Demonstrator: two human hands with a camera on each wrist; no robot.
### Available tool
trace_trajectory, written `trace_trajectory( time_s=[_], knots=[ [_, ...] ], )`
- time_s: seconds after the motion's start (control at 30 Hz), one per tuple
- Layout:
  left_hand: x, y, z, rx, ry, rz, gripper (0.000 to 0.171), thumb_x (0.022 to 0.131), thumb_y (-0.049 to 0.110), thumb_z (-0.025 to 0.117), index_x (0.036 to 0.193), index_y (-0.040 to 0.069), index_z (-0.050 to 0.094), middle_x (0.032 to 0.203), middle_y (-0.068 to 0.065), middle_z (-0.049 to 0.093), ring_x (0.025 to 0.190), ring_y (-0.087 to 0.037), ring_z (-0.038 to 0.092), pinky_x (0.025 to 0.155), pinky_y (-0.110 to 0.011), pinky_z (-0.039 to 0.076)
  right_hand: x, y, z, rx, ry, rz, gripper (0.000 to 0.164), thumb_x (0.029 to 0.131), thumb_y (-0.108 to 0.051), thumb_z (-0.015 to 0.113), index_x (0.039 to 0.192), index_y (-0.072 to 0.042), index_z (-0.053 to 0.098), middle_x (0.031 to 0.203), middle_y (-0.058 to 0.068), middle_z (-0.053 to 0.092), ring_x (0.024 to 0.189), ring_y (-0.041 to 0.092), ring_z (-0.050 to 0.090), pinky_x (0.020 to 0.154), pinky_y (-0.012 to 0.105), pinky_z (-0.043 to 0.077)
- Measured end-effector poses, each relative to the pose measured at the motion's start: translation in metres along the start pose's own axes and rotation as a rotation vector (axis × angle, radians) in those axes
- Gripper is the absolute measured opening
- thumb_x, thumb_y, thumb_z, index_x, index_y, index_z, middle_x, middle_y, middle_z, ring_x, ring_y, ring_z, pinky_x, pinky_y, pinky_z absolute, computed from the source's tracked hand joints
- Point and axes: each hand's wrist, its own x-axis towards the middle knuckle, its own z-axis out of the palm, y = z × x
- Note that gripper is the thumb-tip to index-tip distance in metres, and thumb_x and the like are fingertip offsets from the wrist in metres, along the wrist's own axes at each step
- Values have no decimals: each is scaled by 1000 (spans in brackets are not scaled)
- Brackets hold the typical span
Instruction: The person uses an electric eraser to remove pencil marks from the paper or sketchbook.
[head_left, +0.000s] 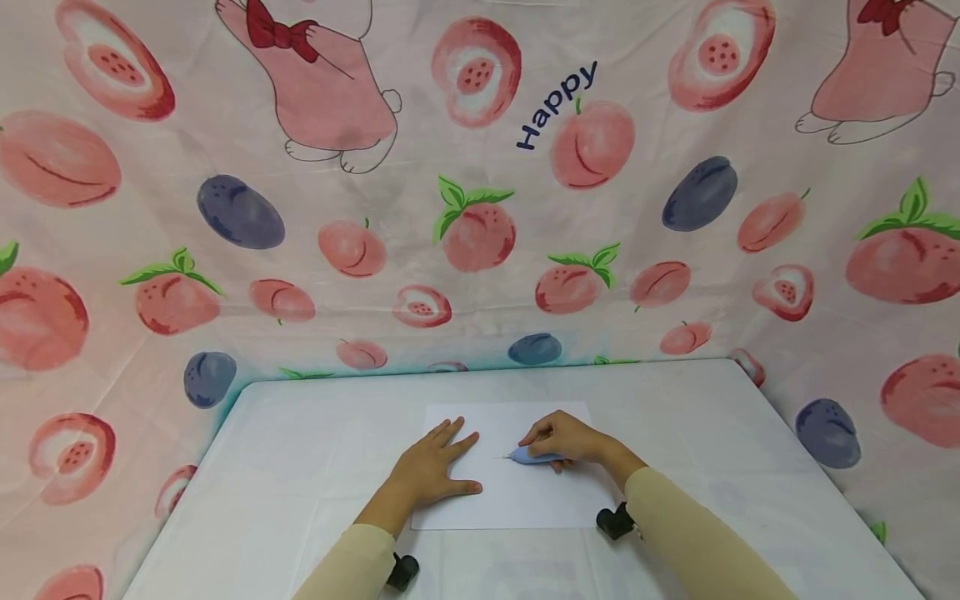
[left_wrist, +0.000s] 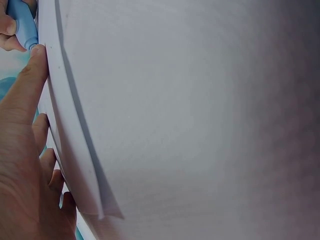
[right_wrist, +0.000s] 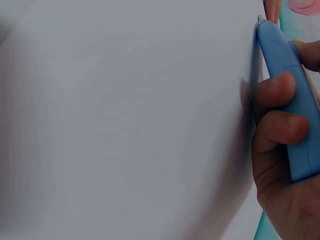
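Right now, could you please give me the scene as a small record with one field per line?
Left hand: spread on the white paper, left of the blue tool
Right hand: holds the blue tool over the white paper
Tool tip: narrow, pointing toward the left hand's side; contact with the paper cannot be told
White paper: a single visible sheet, lying on the white tabletop
Sleeves: beige, on both arms
Backdrop: pale pink cloth printed with fruit and the word "Happy"
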Motion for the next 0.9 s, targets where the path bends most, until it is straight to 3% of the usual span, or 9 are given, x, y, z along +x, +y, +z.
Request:
trace_trajectory(
  time_s=[0.57, 0.9],
  knots=[
    [0, 1, -1, 9, -24, -21, 85, 69, 79, 39, 140, 34, 30, 149, 2, 16, 135, -21, 13, 102, -44, 26, -4, 5, -5, -1, 1, 6, 16, 84, -20, 63, 98, -16, 69, 57, 15, 58, 38, 16, 45, 34, 23, 32],
    [0, 1, -2, -3, -9, 0, 85, 70, 77, 43, 140, 31, 32, 148, -1, 19, 134, -23, 15, 101, -45, 27, -9, 4, -9, 10, -1, -1, 16, 84, -20, 64, 98, -14, 69, 57, 17, 58, 38, 17, 45, 34, 23, 31]
  ],
)
